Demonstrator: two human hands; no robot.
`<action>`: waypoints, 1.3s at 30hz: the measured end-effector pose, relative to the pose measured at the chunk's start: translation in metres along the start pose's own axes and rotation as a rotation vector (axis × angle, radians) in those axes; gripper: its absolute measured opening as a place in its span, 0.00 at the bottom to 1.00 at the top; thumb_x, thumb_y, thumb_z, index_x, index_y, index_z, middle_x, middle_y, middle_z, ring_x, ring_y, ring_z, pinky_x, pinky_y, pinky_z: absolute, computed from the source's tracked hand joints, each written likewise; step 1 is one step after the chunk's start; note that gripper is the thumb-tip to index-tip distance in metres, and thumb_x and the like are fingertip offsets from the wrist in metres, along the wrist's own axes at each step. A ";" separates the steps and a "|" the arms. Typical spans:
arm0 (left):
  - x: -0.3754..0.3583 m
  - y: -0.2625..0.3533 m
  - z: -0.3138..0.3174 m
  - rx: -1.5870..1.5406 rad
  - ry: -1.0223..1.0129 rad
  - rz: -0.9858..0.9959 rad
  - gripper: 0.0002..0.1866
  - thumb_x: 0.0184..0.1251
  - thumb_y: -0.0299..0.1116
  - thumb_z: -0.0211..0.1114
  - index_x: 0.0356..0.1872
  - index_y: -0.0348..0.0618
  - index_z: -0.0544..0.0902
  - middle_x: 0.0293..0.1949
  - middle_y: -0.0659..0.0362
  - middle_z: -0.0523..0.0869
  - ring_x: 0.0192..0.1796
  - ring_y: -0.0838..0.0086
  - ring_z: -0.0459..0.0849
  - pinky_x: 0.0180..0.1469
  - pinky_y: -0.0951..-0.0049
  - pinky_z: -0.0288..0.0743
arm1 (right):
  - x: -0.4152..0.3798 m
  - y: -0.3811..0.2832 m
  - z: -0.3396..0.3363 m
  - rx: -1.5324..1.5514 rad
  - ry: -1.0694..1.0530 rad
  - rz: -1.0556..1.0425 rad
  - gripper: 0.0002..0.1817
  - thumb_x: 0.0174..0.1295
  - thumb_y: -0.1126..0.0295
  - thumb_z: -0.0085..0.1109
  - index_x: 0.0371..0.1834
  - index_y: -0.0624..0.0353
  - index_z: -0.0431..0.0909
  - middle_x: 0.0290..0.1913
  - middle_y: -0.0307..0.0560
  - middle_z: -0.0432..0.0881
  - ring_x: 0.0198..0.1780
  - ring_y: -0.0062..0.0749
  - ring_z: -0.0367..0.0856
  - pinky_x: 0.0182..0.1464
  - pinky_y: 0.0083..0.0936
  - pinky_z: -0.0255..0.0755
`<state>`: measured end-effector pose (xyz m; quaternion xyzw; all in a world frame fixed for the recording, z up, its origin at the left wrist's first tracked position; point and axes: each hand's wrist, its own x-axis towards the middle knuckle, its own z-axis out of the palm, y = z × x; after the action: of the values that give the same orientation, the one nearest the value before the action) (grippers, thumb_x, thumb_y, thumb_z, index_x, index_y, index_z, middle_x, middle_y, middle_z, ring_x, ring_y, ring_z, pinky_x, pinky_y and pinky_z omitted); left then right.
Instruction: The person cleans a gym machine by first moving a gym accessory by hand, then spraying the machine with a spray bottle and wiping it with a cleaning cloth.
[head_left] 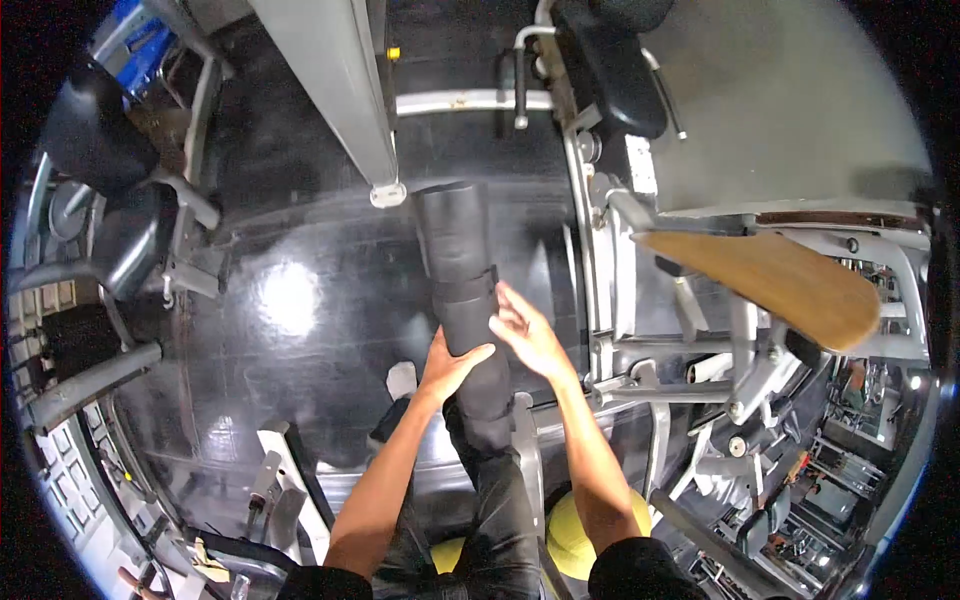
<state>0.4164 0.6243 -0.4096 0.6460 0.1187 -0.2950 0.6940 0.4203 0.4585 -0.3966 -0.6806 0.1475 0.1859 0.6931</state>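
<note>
A long black padded piece point(455, 235) with seams across it stretches away from my lap, over the dark floor. My left hand point(455, 372) is wrapped round its left side, the thumb lying across the top and the other fingers hidden. At its right edge is my right hand point(525, 335), fingers apart and slightly bent, fingertips right beside the seam. My legs in black trousers point(495, 525) show below the near end of the padded piece.
A grey metal post point(340, 85) comes down just beyond the padded piece. Gym machines with metal frames stand on both sides. A tan wooden-looking board point(770, 280) juts in at the right. A yellow rounded thing point(570, 540) is near my right forearm.
</note>
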 end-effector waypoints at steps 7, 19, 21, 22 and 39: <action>-0.066 0.109 0.010 -0.205 0.054 -0.007 0.28 0.57 0.34 0.70 0.55 0.34 0.69 0.49 0.53 0.81 0.50 0.69 0.79 0.54 0.69 0.72 | -0.114 -0.101 0.017 -0.054 -0.154 -0.051 0.44 0.53 0.72 0.68 0.71 0.64 0.51 0.68 0.49 0.61 0.67 0.30 0.59 0.68 0.28 0.53; -0.189 0.245 0.054 -0.181 -0.431 0.305 0.42 0.54 0.30 0.71 0.66 0.37 0.54 0.60 0.53 0.68 0.63 0.67 0.67 0.64 0.67 0.62 | -0.252 -0.236 0.008 0.026 0.051 -0.174 0.47 0.47 0.66 0.72 0.70 0.62 0.55 0.69 0.49 0.62 0.69 0.32 0.56 0.70 0.30 0.48; -0.197 0.250 0.061 -0.122 -0.493 0.361 0.43 0.54 0.30 0.71 0.67 0.37 0.53 0.60 0.53 0.67 0.63 0.67 0.67 0.65 0.67 0.61 | -0.272 -0.247 0.007 0.035 0.097 -0.222 0.47 0.48 0.66 0.72 0.70 0.62 0.54 0.69 0.48 0.61 0.69 0.32 0.56 0.70 0.30 0.48; -0.202 0.255 0.066 -0.072 -0.525 0.401 0.43 0.54 0.30 0.71 0.67 0.37 0.53 0.60 0.53 0.67 0.63 0.67 0.67 0.65 0.67 0.61 | -0.283 -0.252 0.006 0.047 0.117 -0.249 0.47 0.48 0.66 0.71 0.70 0.62 0.54 0.69 0.48 0.61 0.69 0.32 0.56 0.70 0.30 0.48; -0.275 0.301 0.154 -0.021 -0.772 0.442 0.43 0.52 0.27 0.72 0.66 0.38 0.55 0.61 0.52 0.68 0.63 0.67 0.67 0.65 0.66 0.61 | -0.396 -0.262 -0.026 -0.001 0.382 -0.383 0.47 0.50 0.66 0.71 0.71 0.64 0.52 0.68 0.50 0.61 0.68 0.33 0.58 0.69 0.30 0.50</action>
<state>0.3336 0.5434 0.0102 0.4915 -0.2872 -0.3577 0.7403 0.1901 0.4085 0.0170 -0.7191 0.1441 -0.0801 0.6750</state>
